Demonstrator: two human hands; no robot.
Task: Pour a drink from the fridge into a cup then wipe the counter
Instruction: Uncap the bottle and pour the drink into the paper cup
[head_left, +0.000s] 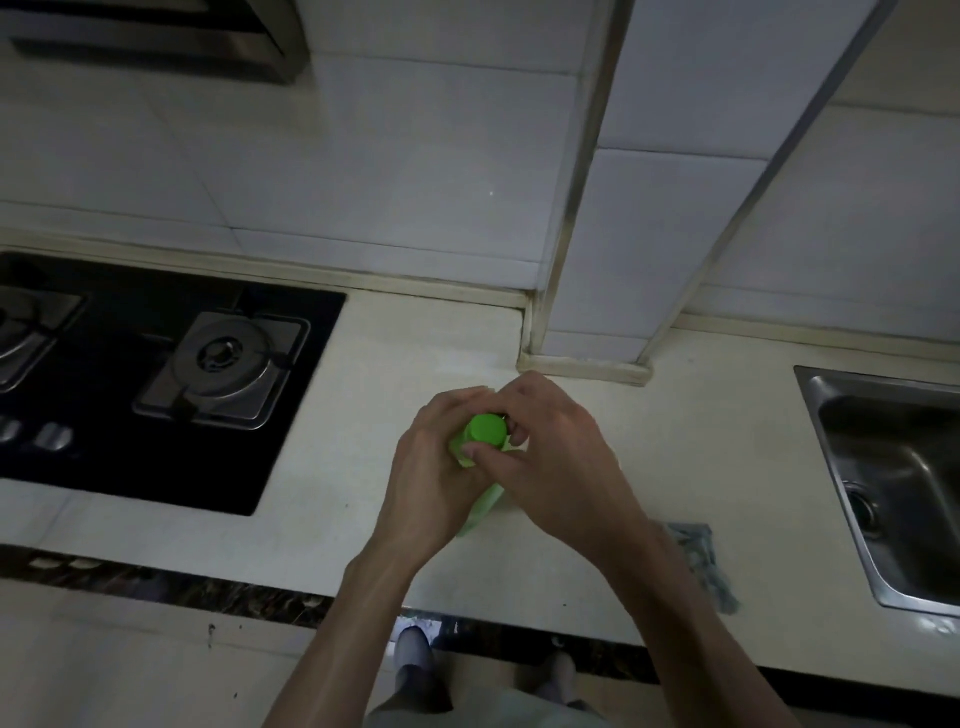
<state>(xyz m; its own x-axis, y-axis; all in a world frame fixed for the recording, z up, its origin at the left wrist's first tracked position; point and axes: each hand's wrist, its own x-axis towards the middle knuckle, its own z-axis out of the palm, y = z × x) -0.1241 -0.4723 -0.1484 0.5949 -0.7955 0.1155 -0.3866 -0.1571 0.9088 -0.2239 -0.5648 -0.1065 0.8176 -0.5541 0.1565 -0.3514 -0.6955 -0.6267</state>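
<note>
L hand grips the body of a green bottle, fingers curled round its far side, palm on the near-left side. R hand is on the green cap, thumb pressed on the cap's near edge and the other fingers curled over from the far-right side, so the cap is pinched btw thumb and fingers. Cap sits on the bottle; can't tell if it's tight or part-turned. Bottle is over the middle of the pale table, top leaning away from the person, lower end toward the front edge; the hands hide most of it, so can't tell if the base touches the table or hangs just above. The 2 hands touch each other round the bottle neck. A blue-grey patterned cloth lies flat on the table to the R, partly under the R forearm, btw the bottle and the steel sink. Black glass gas hob is set into the table on the L, w/ a burner nearest the bottle but well apart from it. White tiled wall behind, w/ a boxed tiled column coming down to the table just beyond the hands. Range hood top L. Light is dim.
</note>
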